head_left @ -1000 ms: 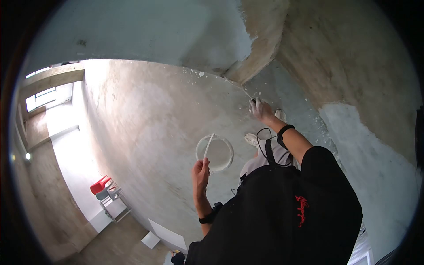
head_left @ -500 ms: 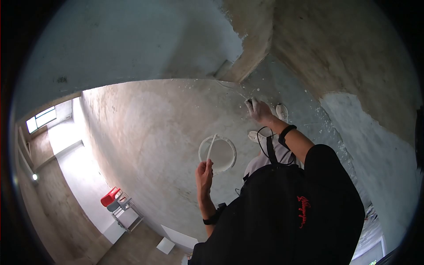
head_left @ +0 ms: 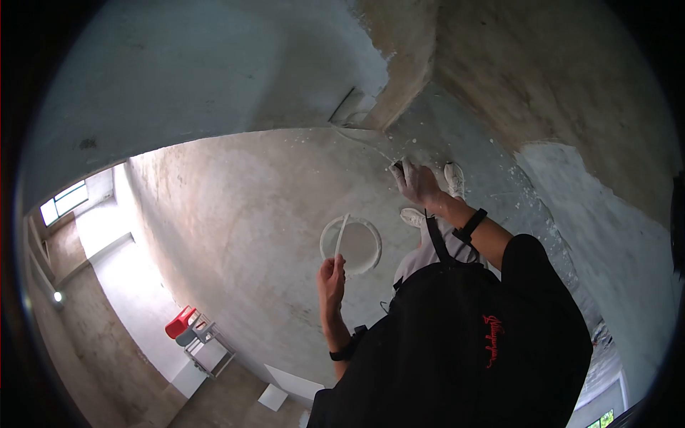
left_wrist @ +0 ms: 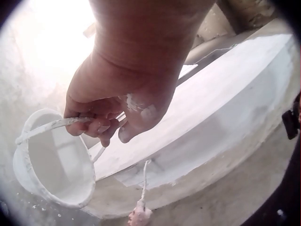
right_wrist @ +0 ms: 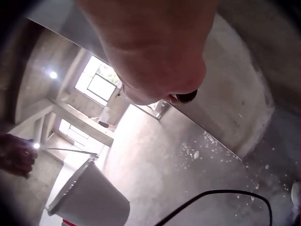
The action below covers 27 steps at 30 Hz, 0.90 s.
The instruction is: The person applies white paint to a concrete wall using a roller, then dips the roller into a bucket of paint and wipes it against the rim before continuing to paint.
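My left hand [head_left: 331,282] grips the white-coated bail of a white bucket [head_left: 379,250]. Thick pale paint fills part of the bucket [left_wrist: 35,181], which hangs below the curled fingers in the left wrist view. My right hand [head_left: 417,184] is wrapped around the dark handle [head_left: 398,166] of what looks like a paint roller. From that handle a thin bent rod reaches to the low part of the wall [head_left: 235,64], where the tool's head overlaps the painted surface and blends in with it. White smears mark the right hand's fingers and the left hand [left_wrist: 141,75].
Two walls meet in a corner ahead, both partly coated, with bare brown patches [head_left: 492,71]. White drips spot the concrete floor [head_left: 235,214] beside my shoes [head_left: 454,180]. Red and grey chairs [head_left: 180,322] and white boxes [head_left: 272,397] stand far left. A black cord [right_wrist: 225,191] loops near my right arm.
The tool's head has moved left and slightly up along the wall, and my right hand has shifted a little left with it. The left hand still holds the bucket; the head view has turned slightly.
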Each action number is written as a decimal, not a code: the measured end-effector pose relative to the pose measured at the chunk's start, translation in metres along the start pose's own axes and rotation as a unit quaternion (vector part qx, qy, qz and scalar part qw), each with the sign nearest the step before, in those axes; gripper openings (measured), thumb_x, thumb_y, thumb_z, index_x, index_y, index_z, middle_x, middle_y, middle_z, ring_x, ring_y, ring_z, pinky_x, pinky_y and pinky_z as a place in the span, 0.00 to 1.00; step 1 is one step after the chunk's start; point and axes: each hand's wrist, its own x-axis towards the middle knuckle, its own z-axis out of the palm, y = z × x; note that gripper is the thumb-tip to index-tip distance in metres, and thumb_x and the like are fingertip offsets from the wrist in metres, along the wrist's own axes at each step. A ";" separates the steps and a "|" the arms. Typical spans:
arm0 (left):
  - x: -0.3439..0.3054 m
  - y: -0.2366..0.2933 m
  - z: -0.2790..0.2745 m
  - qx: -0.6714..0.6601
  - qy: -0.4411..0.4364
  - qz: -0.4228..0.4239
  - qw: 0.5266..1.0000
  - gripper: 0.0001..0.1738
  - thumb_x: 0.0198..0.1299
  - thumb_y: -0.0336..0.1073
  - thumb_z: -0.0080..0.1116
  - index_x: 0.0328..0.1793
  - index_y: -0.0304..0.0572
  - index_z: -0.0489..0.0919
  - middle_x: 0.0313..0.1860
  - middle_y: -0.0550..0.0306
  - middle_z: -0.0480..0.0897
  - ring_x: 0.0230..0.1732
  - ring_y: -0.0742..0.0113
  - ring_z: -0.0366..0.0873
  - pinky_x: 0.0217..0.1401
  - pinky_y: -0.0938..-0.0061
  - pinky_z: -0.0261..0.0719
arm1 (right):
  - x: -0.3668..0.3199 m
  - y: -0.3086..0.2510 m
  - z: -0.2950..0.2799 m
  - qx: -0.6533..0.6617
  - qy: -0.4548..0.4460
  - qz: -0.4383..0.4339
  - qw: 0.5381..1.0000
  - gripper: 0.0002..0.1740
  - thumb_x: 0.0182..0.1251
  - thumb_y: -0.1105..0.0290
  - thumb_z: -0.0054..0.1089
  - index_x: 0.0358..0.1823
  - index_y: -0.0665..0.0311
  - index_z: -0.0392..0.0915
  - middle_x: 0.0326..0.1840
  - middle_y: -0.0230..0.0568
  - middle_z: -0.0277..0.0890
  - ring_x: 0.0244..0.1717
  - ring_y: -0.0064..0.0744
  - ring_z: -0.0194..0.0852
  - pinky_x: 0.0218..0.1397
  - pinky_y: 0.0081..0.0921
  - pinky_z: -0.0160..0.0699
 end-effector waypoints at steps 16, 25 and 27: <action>-0.009 -0.001 0.001 0.009 -0.003 0.012 1.000 0.20 0.69 0.48 0.54 0.37 0.36 0.77 0.20 0.69 0.69 0.21 0.82 0.64 0.23 0.82 0.61 | 0.047 0.060 0.064 -0.135 -0.076 0.115 0.981 0.28 0.73 0.47 0.41 0.36 0.69 0.74 0.29 0.59 0.80 0.34 0.59 0.82 0.36 0.44 0.82; -0.007 -0.006 0.007 -0.020 0.004 0.004 1.000 0.19 0.69 0.48 0.54 0.37 0.36 0.76 0.20 0.70 0.68 0.21 0.82 0.62 0.22 0.82 0.60 | 0.018 0.000 -0.009 -0.088 -0.031 0.057 0.994 0.29 0.72 0.47 0.43 0.37 0.71 0.77 0.27 0.61 0.79 0.31 0.57 0.82 0.35 0.43 0.82; -0.011 -0.012 0.011 -0.004 0.018 0.021 1.000 0.19 0.69 0.48 0.55 0.37 0.36 0.77 0.19 0.70 0.66 0.20 0.82 0.61 0.21 0.83 0.59 | 0.019 0.004 -0.006 -0.079 -0.017 0.023 0.996 0.29 0.72 0.47 0.43 0.37 0.70 0.77 0.27 0.61 0.79 0.31 0.57 0.82 0.34 0.44 0.81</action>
